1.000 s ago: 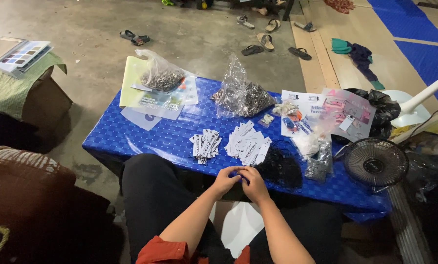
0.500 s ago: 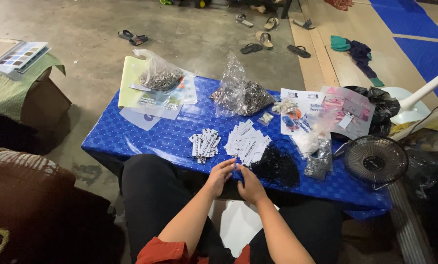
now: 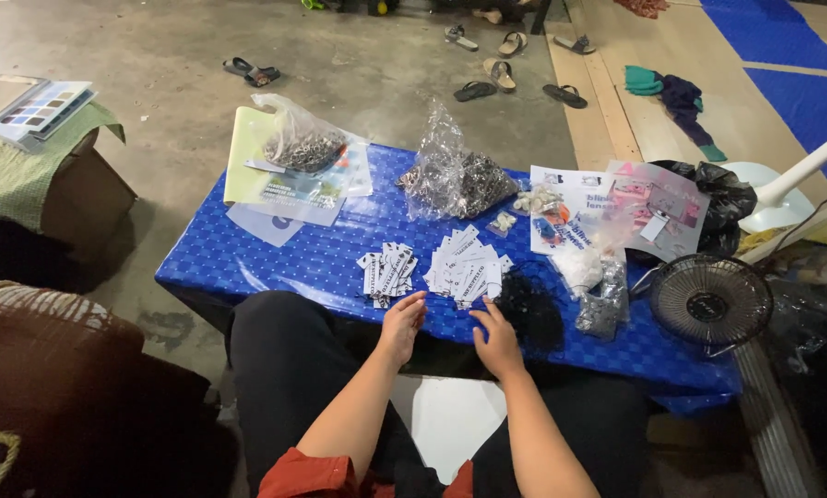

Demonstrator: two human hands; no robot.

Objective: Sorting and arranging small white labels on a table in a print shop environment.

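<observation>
Both hands rest at the near edge of the blue table (image 3: 275,263), close together but not touching. Left hand (image 3: 402,325) lies with fingers loosely curled and pointing forward, its fingertips just short of the small stack of white tags (image 3: 386,273); it holds nothing that can be made out. Right hand (image 3: 496,339) sits a little further right, fingers bent, its fingertips at the near edge of the larger fanned pile of white tags (image 3: 467,266) and just beside a dark tangled heap (image 3: 529,312); whether it pinches anything is too small to tell. So the two tag piles lie directly ahead of the hands, the small one before the left, the large one between and before the right. Farther back on the table stand a clear bag of dark small parts (image 3: 452,180) and another bag (image 3: 301,143) lying on printed sheets. A small black fan (image 3: 710,300) stands at the right end
</observation>
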